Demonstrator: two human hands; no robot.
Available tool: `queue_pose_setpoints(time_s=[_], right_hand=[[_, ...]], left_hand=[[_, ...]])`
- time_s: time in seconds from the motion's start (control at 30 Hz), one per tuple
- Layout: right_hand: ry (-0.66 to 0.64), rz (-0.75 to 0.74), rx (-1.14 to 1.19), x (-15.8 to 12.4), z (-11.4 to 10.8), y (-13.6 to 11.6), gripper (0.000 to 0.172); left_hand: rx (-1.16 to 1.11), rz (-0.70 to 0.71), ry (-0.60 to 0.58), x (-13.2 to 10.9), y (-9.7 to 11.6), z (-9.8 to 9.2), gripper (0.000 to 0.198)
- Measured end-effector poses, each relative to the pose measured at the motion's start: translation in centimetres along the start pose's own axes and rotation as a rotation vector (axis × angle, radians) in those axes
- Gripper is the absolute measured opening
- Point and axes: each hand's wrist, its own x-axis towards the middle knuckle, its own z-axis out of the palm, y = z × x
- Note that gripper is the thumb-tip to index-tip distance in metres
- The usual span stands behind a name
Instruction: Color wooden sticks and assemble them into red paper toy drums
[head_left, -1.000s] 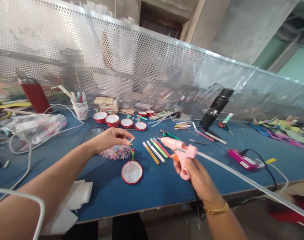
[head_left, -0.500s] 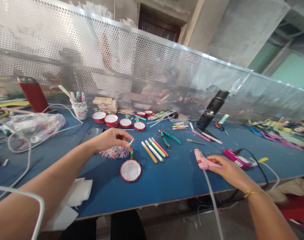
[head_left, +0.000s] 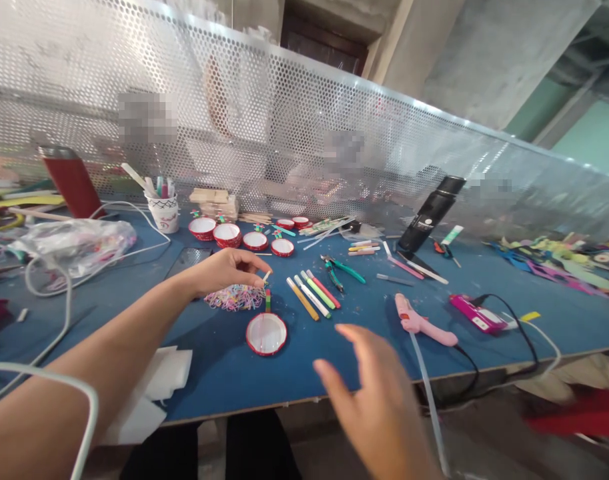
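Blue worktop [head_left: 224, 377], head view, backed by a perforated metal screen [head_left: 304, 140]. Your left hand [head_left: 229, 270]: thumb and fingertips pinched narrow on a short pale stick [head_left: 267, 276], held just above a red-and-green strip [head_left: 268, 302]; whether stick and strip touch cannot be told from this angle. Strip: at the far rim of a red-rimmed lid [head_left: 267, 333], which lies in front of you, white inside upward. Left of the strip, below your left hand: a tangle of thin coloured bands [head_left: 234, 299]. Your right hand [head_left: 379, 400] — blurred, thumb and fingers spread wide — near the front edge, between the lid and a pink glue gun [head_left: 424, 325]. Glue gun: lying on the worktop, its translucent glue stick [head_left: 424, 380] trailing over the edge. Beyond your right hand: four markers [head_left: 312, 297] side by side, teal-handled pliers [head_left: 334, 265] next to them. Further back: small red lids [head_left: 227, 233], a patterned cup [head_left: 164, 217], a black bottle [head_left: 429, 220].
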Motion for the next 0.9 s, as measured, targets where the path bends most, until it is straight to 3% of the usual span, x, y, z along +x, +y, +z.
queue_pose_setpoints(time_s=[0.1,0.27,0.5,0.7,0.9], right_hand=[[-0.131,0.000,0.095,0.3,3.9,-4.1,0.048],[-0.213,0.077,0.023,2.6,6.8,-5.4,0.053],[-0.260,0.051,-0.048,2.8,6.8,-5.1,0.047],[-0.277,0.056,-0.046,3.1,6.9,-5.2,0.065],[-0.305,0.076,0.118,3.8,5.8,-4.5,0.050]], left_hand=[[-0.003,0.016,0.002,-0.1,0.0,0.0,0.036],[0.018,0.029,-0.005,-0.2,0.1,-0.2,0.038],[0.031,0.014,-0.009,-0.2,0.1,-0.3,0.039],[0.037,0.000,-0.003,-0.2,0.1,-0.2,0.038],[-0.005,-0.032,0.042,-0.3,0.4,-0.2,0.037]])
